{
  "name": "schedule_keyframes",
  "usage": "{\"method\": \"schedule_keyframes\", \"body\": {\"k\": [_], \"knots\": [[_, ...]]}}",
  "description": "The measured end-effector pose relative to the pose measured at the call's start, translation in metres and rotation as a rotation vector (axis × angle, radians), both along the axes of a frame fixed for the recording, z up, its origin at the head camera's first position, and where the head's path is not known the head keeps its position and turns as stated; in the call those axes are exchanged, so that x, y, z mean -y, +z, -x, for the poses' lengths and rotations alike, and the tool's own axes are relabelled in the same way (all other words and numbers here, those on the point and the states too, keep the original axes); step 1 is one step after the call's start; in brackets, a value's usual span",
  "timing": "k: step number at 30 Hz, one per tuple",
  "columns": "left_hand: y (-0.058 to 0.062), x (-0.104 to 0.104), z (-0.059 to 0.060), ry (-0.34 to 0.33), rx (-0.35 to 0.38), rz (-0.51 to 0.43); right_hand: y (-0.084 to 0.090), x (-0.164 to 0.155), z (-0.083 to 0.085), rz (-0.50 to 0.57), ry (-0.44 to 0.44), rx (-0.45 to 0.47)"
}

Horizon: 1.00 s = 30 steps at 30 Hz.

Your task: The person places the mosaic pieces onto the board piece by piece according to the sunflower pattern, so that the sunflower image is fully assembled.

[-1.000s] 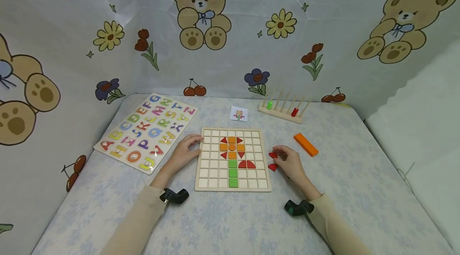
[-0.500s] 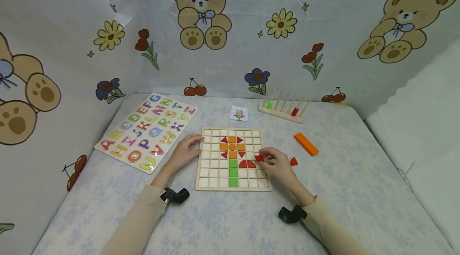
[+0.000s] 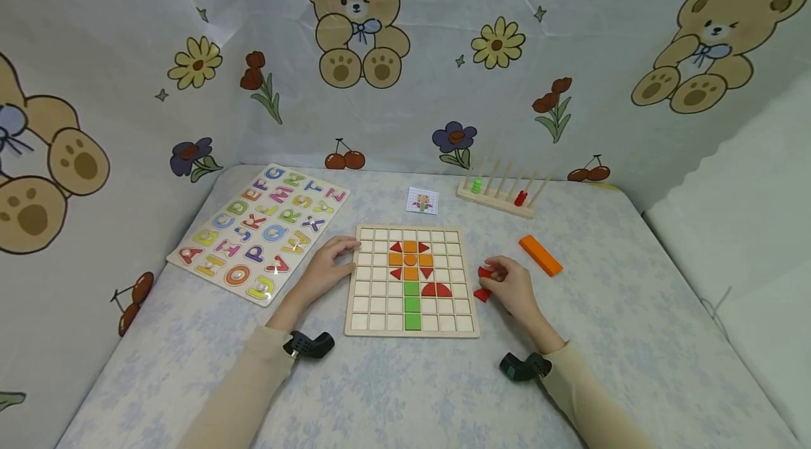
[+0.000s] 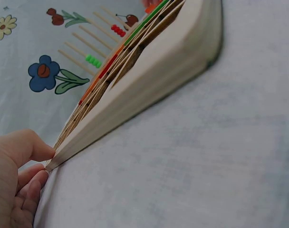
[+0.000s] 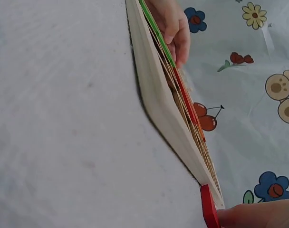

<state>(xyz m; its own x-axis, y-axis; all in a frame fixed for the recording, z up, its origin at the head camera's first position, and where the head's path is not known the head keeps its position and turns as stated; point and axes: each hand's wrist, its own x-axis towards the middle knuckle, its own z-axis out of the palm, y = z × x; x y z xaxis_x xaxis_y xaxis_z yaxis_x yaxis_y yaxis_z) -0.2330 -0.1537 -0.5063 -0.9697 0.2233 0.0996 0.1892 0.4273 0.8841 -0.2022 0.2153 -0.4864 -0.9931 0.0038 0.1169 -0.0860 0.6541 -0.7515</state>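
Observation:
The square wooden grid board [image 3: 355,330] lies mid-table with orange squares, red triangles, a column of green squares and two red quarter-circle tiles [image 3: 436,290] on it. My left hand [image 3: 326,269] grips the board's left edge; in the left wrist view its thumb and fingers [image 4: 22,180] pinch the rim. Just right of the board, my right hand [image 3: 510,287] pinches a red tile [image 3: 482,295] between thumb and finger. Another red tile [image 3: 484,271] shows at the index fingertip. In the right wrist view a red tile [image 5: 209,206] stands tilted against a finger.
An alphabet puzzle board [image 3: 253,234] lies on the left. Behind the grid board are a small pattern card [image 3: 422,200] and a pegged wooden rack [image 3: 494,203] with green and red beads. An orange bar [image 3: 541,255] lies right of the right hand.
Half a second ago my right hand held a red tile over the board's right edge, with another red tile lying to its right. It has moved back right, off the board. The left hand stays.

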Motion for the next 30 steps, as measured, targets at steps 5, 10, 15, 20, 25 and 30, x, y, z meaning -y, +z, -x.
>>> {"method": "schedule_keyframes", "body": {"k": [5,10,15,20,25,30], "knots": [[0.0,0.0,-0.001,0.003,0.004,0.006,-0.001,-0.002,0.002,-0.072,-0.018,-0.013],[0.001,0.0,-0.001,0.002,0.009,0.009,0.002,-0.008,0.003,-0.097,0.023,-0.03],[0.001,0.0,-0.001,-0.001,0.002,0.014,0.006,-0.017,0.003,-0.089,0.21,-0.006],[0.0,0.0,0.0,0.001,0.014,0.014,0.006,-0.02,0.004,-0.071,0.264,0.036],[-0.002,0.001,0.001,-0.002,0.008,0.014,0.004,-0.019,0.005,-0.074,0.252,0.024],[-0.002,0.001,0.001,-0.003,0.004,0.015,0.003,-0.019,0.005,-0.082,0.253,0.001]]}}
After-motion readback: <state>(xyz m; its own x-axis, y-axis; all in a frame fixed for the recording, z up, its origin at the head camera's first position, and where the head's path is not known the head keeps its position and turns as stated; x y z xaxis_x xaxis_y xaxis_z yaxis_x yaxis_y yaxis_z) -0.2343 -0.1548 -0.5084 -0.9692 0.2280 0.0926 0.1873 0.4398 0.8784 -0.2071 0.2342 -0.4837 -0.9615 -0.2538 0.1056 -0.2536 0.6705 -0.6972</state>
